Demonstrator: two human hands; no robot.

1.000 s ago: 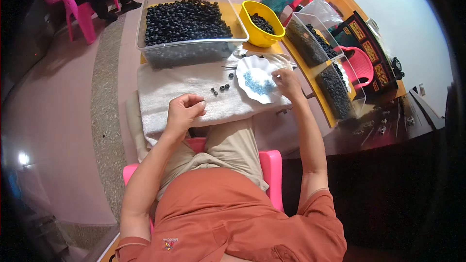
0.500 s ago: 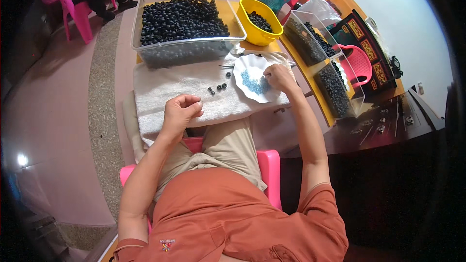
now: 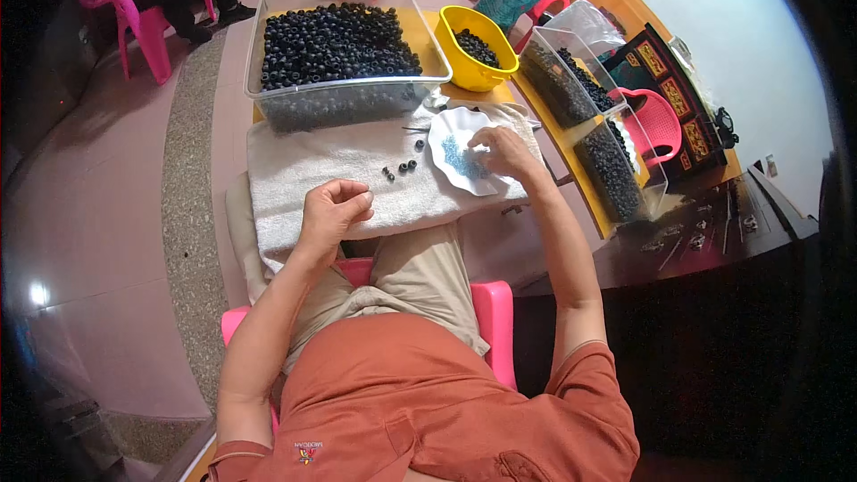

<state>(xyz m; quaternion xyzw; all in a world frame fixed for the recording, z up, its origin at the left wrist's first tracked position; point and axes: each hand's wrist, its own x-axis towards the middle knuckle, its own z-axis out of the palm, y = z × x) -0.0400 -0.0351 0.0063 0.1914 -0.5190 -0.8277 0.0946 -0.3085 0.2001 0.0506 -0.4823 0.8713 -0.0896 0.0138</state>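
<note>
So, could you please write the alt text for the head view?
A seated person has the right hand over a white scalloped plate of small blue pieces and the left hand, held in a pinch, near a white towel. A few black beads lie on the towel; more are in a clear tub and yellow basin.

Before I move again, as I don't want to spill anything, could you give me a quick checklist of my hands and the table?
1. White plate face up: ok.
2. Blue bits lying in the plate: ok.
3. Right hand at the plate: ok, fingers bent over its right side; cannot tell if they hold anything.
4. Left hand holding something: cannot tell; thumb and forefinger are brought together, but nothing shows clearly.
5. No loose pieces on the white towel: not ok, several dark beads lie left of the plate.
6. Clear bin and yellow tub upright: ok.
</note>
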